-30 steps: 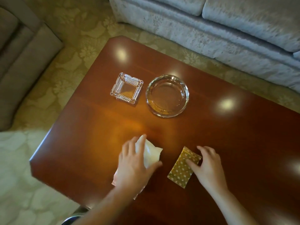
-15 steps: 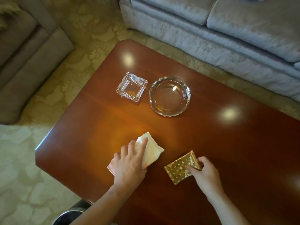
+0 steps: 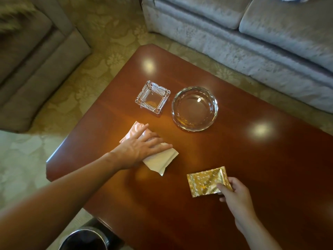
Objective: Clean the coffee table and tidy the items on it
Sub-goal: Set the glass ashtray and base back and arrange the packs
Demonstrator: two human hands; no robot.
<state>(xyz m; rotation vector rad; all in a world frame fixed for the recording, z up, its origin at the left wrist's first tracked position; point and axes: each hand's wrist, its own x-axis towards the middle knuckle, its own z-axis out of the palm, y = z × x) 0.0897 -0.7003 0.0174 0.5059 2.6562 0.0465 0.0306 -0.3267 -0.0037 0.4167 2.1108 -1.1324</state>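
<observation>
Both hands are low over the polished reddish-brown wooden coffee table, well apart from each other. On my left side, the left hand lies flat with fingers spread, pressing a folded white cloth onto the tabletop; the cloth sticks out past the fingertips on both ends. I see the right hand pinched on one edge of a shiny gold foil packet with a small pale pattern, thumb on top, fingers curled beneath; whether the packet touches the wood I cannot tell. Beyond the cloth, a square clear ribbed glass ashtray sits just beside a round clear glass ashtray, apart from each other. A pale grey upholstered sofa stands past the far edge, and a dark round bin with a shiny rim shows below the near corner.
</observation>
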